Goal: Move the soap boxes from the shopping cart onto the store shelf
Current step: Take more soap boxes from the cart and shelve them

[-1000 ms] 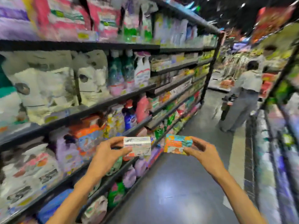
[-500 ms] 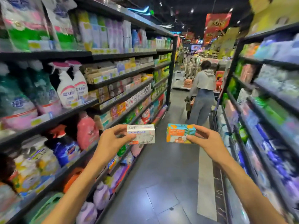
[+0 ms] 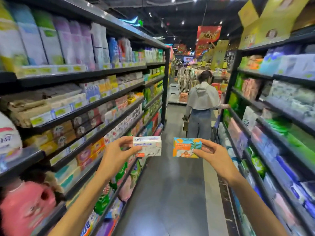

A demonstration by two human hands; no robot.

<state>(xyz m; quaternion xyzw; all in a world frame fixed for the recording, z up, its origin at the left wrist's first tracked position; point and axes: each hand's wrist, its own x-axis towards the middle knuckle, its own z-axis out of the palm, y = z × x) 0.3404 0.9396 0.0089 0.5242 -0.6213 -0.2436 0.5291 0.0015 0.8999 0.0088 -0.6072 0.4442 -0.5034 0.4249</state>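
My left hand (image 3: 117, 153) grips a white goat soap box (image 3: 148, 146) by its left end, held up over the aisle floor. My right hand (image 3: 212, 155) grips an orange and teal soap box (image 3: 185, 147) by its right end. The two boxes sit side by side with a small gap between them, at chest height in the middle of the aisle. Boxed soaps (image 3: 95, 148) fill the left store shelf (image 3: 95, 133) just left of my left hand. No shopping cart is in view.
Tall shelving (image 3: 265, 140) packed with goods lines the right side too. A person in a grey hoodie (image 3: 202, 106) stands ahead in the aisle, facing away, near the right shelf. The grey floor (image 3: 170, 193) runs between the shelves.
My view has swung right, from facing the left shelf to looking down the aisle, and the shelves have slid past. Both hands keep the same grip on their boxes.
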